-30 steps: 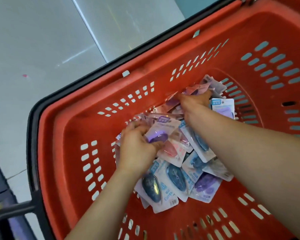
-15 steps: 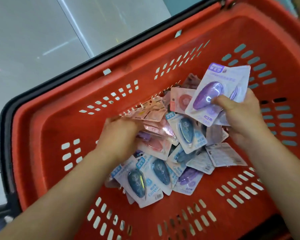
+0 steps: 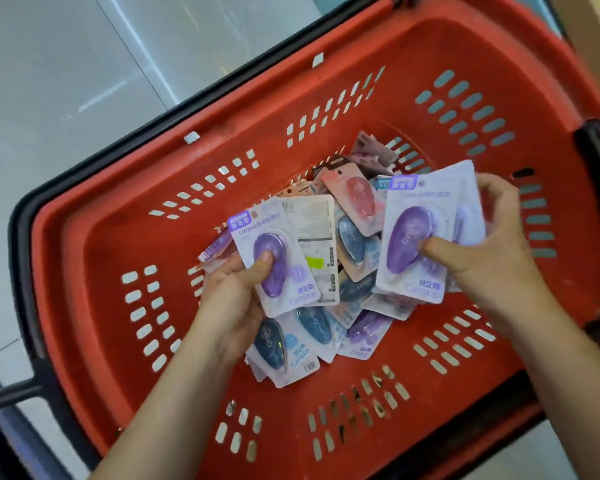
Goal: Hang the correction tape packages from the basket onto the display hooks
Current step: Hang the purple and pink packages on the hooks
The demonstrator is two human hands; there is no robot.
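Basket [image 3: 187,393] wall nearest, red and slotted, both forearms reaching in over it. Next, left hand [image 3: 232,306], clenched on a purple package [image 3: 274,261]: thumb flat on the blister, fingers curled behind the card. Held face up and clear of the heap, most likely to keep the hang-hole end free and the colour readable. Cannot tell whether the back-printed card [image 3: 317,244] tucked just behind belongs to the same grasp or merely lies on the heap. Between the wrists, the loose pile [image 3: 312,327] of correction tape packages on the basket bottom: blue, purple and pink blisters, overlapping at all angles, some face down (no order worth speaking of). Further along, right hand [image 3: 485,251], pinching a purple stack [image 3: 416,237], thumb on the front blister, fingers wrapped round the far edge. At least two cards fanned together there, apparently sorted by colour so as to go onto one hook in a single trip. Both handfuls above the pile yet inside the basket walls. Beyond, the far wall with its pale slots, a black rim [image 3: 23,271] around the outside, then grey floor [image 3: 49,98]. No display hooks in view; hanging not yet begun for these.
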